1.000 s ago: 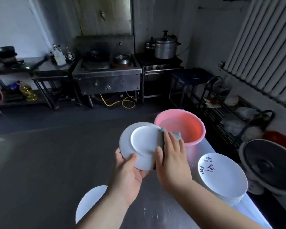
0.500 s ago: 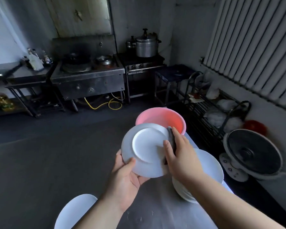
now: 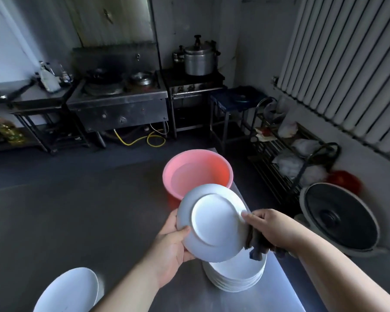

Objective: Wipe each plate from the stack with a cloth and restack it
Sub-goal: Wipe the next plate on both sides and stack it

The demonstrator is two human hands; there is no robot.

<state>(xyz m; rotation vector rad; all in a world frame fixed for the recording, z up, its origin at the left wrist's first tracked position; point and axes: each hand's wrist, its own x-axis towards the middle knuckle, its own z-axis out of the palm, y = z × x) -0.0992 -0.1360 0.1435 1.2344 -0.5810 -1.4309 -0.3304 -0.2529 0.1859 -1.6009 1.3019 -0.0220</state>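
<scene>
My left hand grips a white plate by its lower left rim, with the plate's underside turned towards me. At the plate's right edge, my right hand holds a dark grey cloth bunched against the rim. Directly under the held plate, a stack of white plates stands on the steel table. A single white plate lies at the lower left.
A pink basin holding water stands just beyond the held plate. Right of the table are a floor fan and a wire rack with bags. Stoves and a pressure cooker line the far wall.
The view has swung left, so the plate stack now sits under my hands. My right hand has slid the cloth from the plate's face down to its right rim.
</scene>
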